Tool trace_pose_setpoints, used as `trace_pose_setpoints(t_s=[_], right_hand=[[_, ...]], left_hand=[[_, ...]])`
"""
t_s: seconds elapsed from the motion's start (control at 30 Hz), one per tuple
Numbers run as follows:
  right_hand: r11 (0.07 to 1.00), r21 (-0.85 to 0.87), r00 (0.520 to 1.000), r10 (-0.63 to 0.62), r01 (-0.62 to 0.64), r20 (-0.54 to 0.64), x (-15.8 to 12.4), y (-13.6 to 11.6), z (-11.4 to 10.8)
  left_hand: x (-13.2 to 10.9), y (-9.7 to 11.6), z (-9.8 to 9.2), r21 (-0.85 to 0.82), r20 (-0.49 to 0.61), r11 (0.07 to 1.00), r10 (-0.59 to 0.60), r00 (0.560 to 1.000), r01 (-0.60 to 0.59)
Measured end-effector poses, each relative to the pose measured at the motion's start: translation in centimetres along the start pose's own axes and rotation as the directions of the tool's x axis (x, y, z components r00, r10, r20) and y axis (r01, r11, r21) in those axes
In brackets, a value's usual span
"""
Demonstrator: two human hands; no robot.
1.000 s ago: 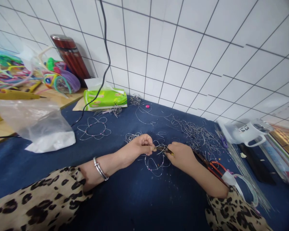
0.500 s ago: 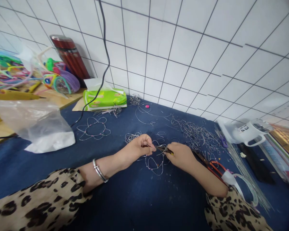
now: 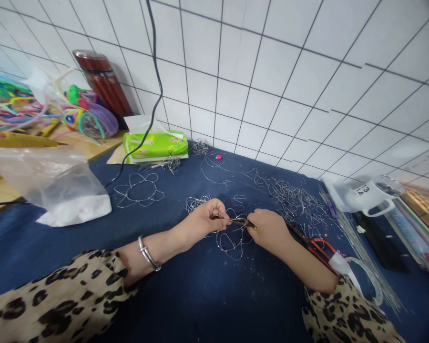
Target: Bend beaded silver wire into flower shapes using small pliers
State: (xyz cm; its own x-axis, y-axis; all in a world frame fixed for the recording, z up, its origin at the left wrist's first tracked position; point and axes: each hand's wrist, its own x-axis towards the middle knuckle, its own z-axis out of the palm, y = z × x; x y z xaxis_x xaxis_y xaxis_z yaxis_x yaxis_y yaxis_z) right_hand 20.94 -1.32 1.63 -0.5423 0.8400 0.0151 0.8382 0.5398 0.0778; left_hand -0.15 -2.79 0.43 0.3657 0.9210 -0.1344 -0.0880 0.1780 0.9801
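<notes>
My left hand (image 3: 208,219) pinches a thin silver wire between thumb and fingers, near the middle of the table. The wire belongs to a looped wire piece (image 3: 230,250) with small pinkish beads, which hangs just below both hands. My right hand (image 3: 270,229) is wrapped round the handles of pliers (image 3: 249,224), of which a bit of yellow shows. Their dark jaws point left to the wire by my left fingertips; whether they are clamped on it is too small to tell. A flower-shaped wire piece (image 3: 140,190) with beads lies flat to the left.
Tangled wire scraps (image 3: 289,195) lie behind my right hand. Orange-handled scissors (image 3: 320,250), straight wires (image 3: 372,267) and a white cup (image 3: 373,197) are at right. A plastic bag (image 3: 64,190), green tissue pack (image 3: 155,146) and red flask (image 3: 102,83) stand left, with a black cable (image 3: 159,71) hanging down.
My right hand with the pliers has shifted very slightly up and its wrist has turned a little. My left hand stays almost still, pinching the wire.
</notes>
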Motion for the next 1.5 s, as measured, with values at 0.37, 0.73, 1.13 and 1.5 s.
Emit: trace_pose_setpoints(t_s=[0.37, 0.73, 1.13, 1.5], right_hand=[[1.000, -0.013, 0.999, -0.002, 0.002, -0.033, -0.06, 0.14, 0.20], [0.999, -0.034, 1.000, 0.009, -0.009, -0.026, -0.15, 0.05, 0.22], [1.000, -0.018, 0.999, 0.003, -0.003, -0.032, -0.06, 0.12, 0.39], [0.998, -0.036, 0.994, -0.045, 0.041, -0.099, -0.14, 0.31, 0.44]], left_hand=[[-0.06, -0.05, 0.12, 0.042, -0.022, 0.999, 0.006, 1.000, -0.005], [-0.20, -0.03, 0.30, 0.051, -0.026, 0.998, 0.023, 0.999, -0.022], [-0.28, 0.01, 0.39, 0.083, -0.029, 0.996, 0.046, 0.999, -0.044], [-0.31, 0.08, 0.41, 0.100, -0.021, 0.994, 0.045, 0.999, -0.043]])
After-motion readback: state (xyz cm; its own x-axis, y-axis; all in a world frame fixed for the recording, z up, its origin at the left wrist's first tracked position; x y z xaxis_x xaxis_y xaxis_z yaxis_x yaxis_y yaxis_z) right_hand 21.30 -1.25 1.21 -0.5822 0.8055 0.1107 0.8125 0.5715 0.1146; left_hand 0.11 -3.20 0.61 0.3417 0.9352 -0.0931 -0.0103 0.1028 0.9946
